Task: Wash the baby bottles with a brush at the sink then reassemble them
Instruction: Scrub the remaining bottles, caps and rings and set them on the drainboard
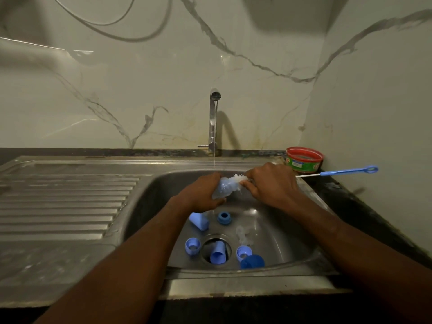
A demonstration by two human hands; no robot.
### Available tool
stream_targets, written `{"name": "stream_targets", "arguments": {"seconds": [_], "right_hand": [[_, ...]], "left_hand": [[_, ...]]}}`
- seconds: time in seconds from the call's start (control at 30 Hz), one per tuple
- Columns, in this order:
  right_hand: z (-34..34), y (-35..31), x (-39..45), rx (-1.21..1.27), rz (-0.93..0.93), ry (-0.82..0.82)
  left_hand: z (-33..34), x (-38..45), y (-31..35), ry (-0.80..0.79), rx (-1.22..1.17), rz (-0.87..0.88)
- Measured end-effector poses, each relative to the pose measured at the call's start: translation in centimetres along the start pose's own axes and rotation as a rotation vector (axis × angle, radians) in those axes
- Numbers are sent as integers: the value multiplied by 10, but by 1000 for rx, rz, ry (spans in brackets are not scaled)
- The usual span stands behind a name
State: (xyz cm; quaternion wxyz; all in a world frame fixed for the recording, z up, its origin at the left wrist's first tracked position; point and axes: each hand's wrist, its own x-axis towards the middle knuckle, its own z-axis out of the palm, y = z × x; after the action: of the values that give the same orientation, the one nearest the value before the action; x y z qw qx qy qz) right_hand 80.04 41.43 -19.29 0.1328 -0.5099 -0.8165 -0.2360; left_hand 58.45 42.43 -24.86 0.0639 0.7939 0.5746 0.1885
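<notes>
My left hand (pixel 203 192) grips a clear bluish baby bottle (pixel 224 188) lying sideways over the sink basin (pixel 287 232), under the running water. My right hand (pixel 272 183) holds the bottle brush (pixel 348 171) near its white bristles, which sit at the bottle's mouth; the blue handle with a ring end sticks out to the right. On the basin floor lie several blue parts: a cap (pixel 198 220), a screw ring (pixel 224 218), another ring (pixel 192 246), a cap in the drain (pixel 218 254), a ring (pixel 243 252), a dark blue cap (pixel 252 261), and clear teats (pixel 245 235).
A chrome tap (pixel 214 120) stands at the back with water streaming down. A red and green tub (pixel 304 159) sits on the dark counter at the back right. The ribbed steel drainboard (pixel 63 202) spreads to the left. A marble-pattern wall closes in at the right.
</notes>
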Motion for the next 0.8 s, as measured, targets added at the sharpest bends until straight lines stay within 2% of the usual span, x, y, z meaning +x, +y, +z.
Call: {"name": "stream_targets", "arguments": {"seconds": [0.17, 0.37, 0.47, 0.67, 0.73, 0.8], "right_hand": [[-13, 10, 1, -2, -43, -190], [-29, 14, 4, -213, -54, -239], [-27, 20, 1, -286, 1, -258], [-17, 13, 2, -216, 36, -321], [-14, 12, 3, -200, 37, -335], [-12, 12, 1, -189, 31, -349]], "left_hand": [[-3, -4, -3, 10, 170, -226], [-6, -11, -1, -23, 415, -405], [-6, -17, -8, -130, 514, -492], [1, -11, 18, -203, 931, -493], [2, -7, 23, -166, 957, -467], [2, -5, 21, -106, 863, -430]]}}
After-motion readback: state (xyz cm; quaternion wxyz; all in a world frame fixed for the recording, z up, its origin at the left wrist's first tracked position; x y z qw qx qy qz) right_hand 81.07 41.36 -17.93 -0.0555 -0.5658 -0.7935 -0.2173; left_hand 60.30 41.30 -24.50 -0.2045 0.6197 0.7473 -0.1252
